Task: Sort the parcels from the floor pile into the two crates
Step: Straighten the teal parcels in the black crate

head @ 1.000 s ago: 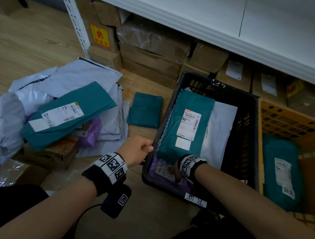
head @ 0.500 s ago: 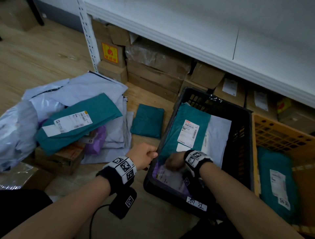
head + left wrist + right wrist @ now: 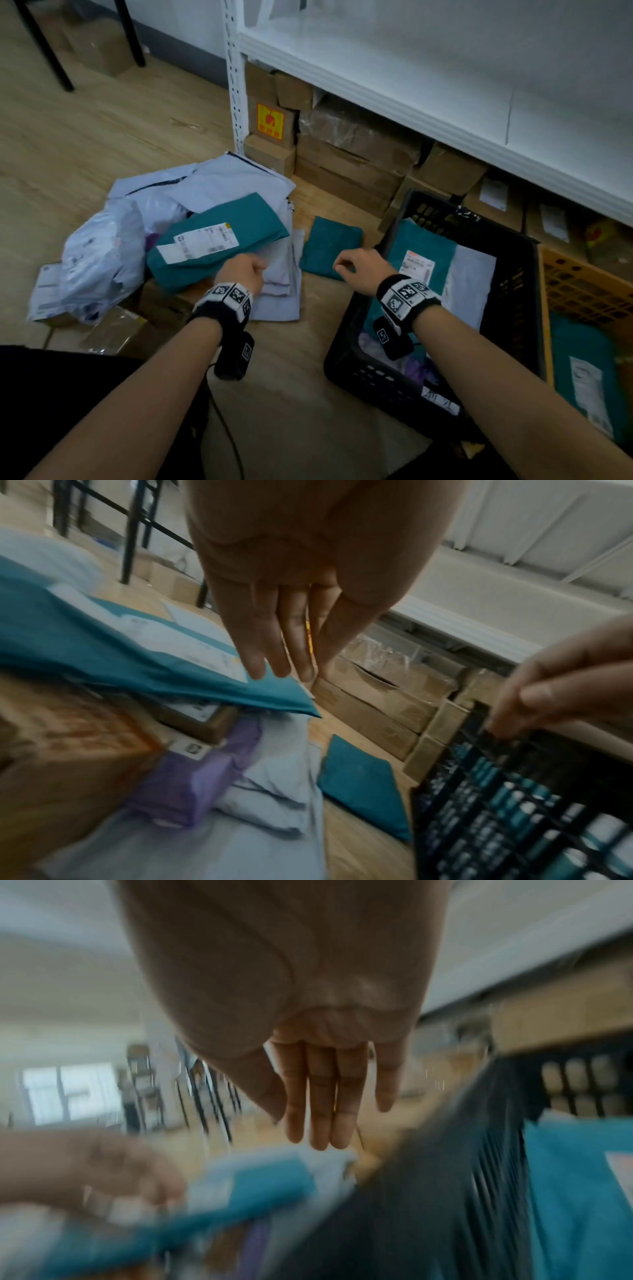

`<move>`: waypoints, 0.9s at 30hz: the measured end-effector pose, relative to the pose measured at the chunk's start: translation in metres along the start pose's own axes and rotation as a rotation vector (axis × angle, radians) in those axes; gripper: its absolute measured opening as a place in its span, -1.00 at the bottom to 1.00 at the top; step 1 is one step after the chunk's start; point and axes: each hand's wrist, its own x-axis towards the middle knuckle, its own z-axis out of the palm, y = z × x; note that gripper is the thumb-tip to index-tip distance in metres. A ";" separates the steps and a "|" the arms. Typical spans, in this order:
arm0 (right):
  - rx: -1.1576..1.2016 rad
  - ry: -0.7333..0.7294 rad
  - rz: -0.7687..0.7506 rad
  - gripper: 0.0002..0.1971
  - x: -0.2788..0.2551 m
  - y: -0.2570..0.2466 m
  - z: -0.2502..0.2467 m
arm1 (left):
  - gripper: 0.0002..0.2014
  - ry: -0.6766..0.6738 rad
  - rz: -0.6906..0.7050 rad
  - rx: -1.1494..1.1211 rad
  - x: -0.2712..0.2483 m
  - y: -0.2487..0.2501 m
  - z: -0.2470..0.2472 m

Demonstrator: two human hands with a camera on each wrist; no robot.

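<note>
My left hand (image 3: 251, 269) hovers with straight fingers (image 3: 284, 666) over the floor pile, just above the near end of a long teal parcel (image 3: 219, 240) with a white label. It holds nothing. My right hand (image 3: 347, 267) is empty too, fingers loose, above the small teal parcel (image 3: 329, 248) beside the left rim of the black crate (image 3: 373, 380). That crate holds a teal parcel (image 3: 424, 253), a white one (image 3: 474, 274) and a purple one (image 3: 423, 370). The orange crate (image 3: 582, 284) to its right holds another teal parcel (image 3: 582, 370).
The pile also has white and grey mailers (image 3: 219, 185), a crinkled white bag (image 3: 99, 257), a purple parcel (image 3: 192, 783) and a cardboard box (image 3: 68, 750). Cartons (image 3: 349, 161) sit under a white shelf behind the crates. Black furniture legs (image 3: 130, 34) stand far left on the wood floor.
My left hand has let go of the black crate's rim and swung left to the pile. My right hand has come up out of the crate and moved left past its rim.
</note>
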 end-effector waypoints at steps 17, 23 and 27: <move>-0.478 -0.003 -0.066 -0.70 0.017 0.026 0.052 | 0.00 0.007 -0.081 0.730 0.110 -0.071 0.011; -0.462 0.053 -0.072 -0.70 0.016 0.028 0.055 | -0.45 -0.096 -0.106 0.598 0.118 -0.068 0.013; -0.452 0.045 -0.061 -0.69 0.018 0.028 0.055 | -0.48 -0.021 -0.050 0.510 0.110 -0.050 0.003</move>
